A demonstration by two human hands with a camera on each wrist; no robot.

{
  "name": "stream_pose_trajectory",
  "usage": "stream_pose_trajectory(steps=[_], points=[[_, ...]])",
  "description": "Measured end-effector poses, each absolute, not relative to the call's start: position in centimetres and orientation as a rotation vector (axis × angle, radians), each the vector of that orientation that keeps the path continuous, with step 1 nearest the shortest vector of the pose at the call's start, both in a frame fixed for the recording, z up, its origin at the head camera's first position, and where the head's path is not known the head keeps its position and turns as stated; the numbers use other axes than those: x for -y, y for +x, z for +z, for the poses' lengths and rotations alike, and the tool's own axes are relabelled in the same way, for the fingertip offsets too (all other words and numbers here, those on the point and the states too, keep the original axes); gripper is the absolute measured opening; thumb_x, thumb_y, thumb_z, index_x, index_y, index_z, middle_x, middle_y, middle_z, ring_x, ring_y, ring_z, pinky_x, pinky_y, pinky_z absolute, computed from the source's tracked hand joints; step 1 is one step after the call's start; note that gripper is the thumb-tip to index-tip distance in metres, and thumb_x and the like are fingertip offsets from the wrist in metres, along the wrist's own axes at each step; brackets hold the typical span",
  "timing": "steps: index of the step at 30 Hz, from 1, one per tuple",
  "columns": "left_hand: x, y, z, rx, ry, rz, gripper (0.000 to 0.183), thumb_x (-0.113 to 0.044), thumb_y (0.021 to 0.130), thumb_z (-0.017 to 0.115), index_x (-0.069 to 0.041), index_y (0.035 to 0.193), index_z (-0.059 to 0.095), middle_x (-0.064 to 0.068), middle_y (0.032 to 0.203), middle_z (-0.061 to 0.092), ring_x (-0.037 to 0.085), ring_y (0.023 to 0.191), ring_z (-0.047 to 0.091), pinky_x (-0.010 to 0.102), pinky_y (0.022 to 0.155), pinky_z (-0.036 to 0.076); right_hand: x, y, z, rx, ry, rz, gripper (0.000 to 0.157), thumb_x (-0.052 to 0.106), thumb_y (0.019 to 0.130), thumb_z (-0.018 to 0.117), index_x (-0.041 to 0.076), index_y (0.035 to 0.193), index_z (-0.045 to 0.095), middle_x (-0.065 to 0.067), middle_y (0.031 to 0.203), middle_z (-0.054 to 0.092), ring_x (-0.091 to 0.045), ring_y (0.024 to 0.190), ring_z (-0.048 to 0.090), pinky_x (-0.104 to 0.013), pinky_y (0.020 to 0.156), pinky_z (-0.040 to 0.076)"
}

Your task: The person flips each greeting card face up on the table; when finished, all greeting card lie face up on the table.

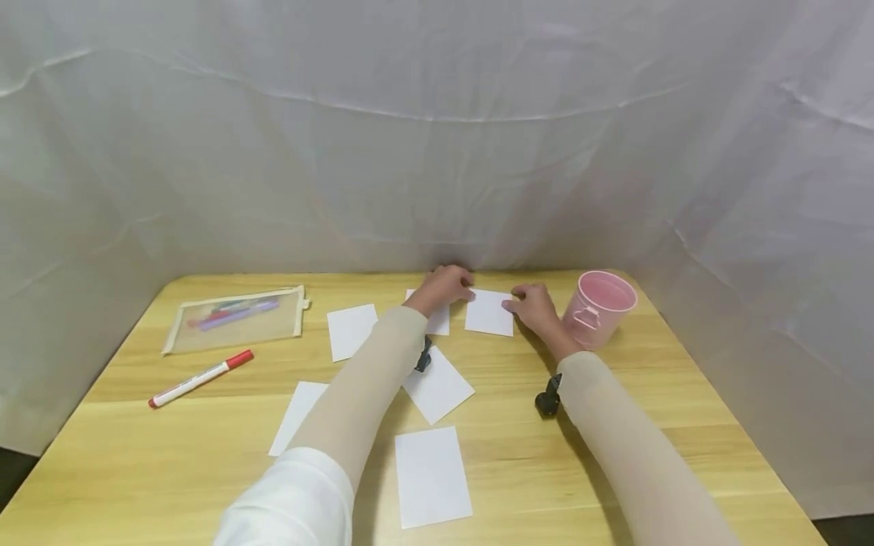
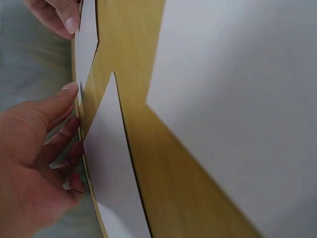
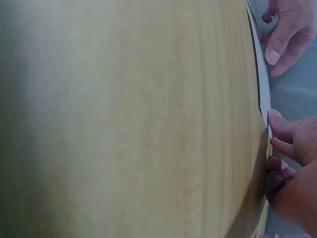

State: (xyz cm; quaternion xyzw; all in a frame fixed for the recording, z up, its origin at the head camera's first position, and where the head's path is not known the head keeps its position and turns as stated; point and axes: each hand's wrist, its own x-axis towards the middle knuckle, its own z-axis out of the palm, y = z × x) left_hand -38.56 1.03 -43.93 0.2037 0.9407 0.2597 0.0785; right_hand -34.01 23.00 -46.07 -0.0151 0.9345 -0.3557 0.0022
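Observation:
Near the table's back edge lies a square white card between both hands. At its left edge, the left hand touches the corner with the thumb, and the other fingers are loosely bent. The right hand pinches the card's right edge between thumb and finger, as the right wrist view shows. A second white card is partly covered by the left hand and wrist in the head view. Under the left forearm, a tilted white card lies closer to the front.
More white cards lie at left, lower left and front. A pink bucket stands beside the right wrist. On the left are a zipped mesh pouch with pens inside and a red marker. Grey curtain surrounds the table.

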Motion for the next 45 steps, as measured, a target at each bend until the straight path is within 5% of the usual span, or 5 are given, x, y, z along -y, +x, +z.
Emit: stream_pose_trajectory(steps=[16,24,29,36,45], points=[[-1.7,-38.9,-43.8,-2.825,0.593,0.834,0.028,-0.029,0.096,0.07,-0.015,0.121,0.071,0.001,0.119,0.069,0.025,0.117,0.055,0.05,0.111,0.036,-22.8,-34.1,-45.6,-2.823,0.038,-1.351,0.044,0.019,0.096,0.068,-0.002,0.131,0.051,-0.023,0.123,0.061,-0.036,0.112,0.06,-0.045,0.098,0.05],[-1.3,-37.9,-41.6,-2.553,0.61,1.401,0.021,-0.005,0.096,0.067,0.001,0.116,0.065,0.007,0.098,0.06,0.013,0.085,0.054,0.023,0.074,0.049,-23.0,-32.8,-44.4,-2.63,0.07,-1.761,0.047,0.016,0.097,0.068,0.0,0.136,0.048,-0.012,0.103,0.07,-0.016,0.077,0.064,-0.023,0.066,0.054],[0.1,-35.6,-40.1,-2.399,0.62,1.605,0.023,-0.005,0.096,0.066,0.001,0.118,0.065,0.006,0.098,0.06,0.013,0.084,0.056,0.035,0.082,0.055,-22.8,-30.0,-42.7,-2.462,-0.08,-1.93,0.054,0.013,0.097,0.068,-0.001,0.142,0.041,0.0,0.089,0.064,-0.01,0.069,0.059,-0.025,0.06,0.055],[3.7,-30.0,-39.6,-2.296,0.6,1.676,0.03,-0.011,0.096,0.068,-0.001,0.123,0.066,0.01,0.107,0.064,0.017,0.09,0.065,0.051,0.095,0.055,-21.8,-24.6,-40.5,-2.347,-0.39,-1.837,0.045,0.009,0.096,0.067,-0.002,0.136,0.051,-0.011,0.117,0.06,-0.016,0.076,0.065,-0.039,0.069,0.061],[6.7,-23.6,-40.7,-2.271,0.536,1.573,0.029,-0.018,0.095,0.07,-0.01,0.122,0.069,0.007,0.115,0.067,0.017,0.095,0.067,0.039,0.084,0.058,-21.0,-18.9,-39.9,-2.212,-0.671,-1.654,0.035,0.01,0.095,0.068,0.003,0.129,0.062,-0.031,0.092,0.069,-0.035,0.076,0.07,-0.04,0.076,0.062]])
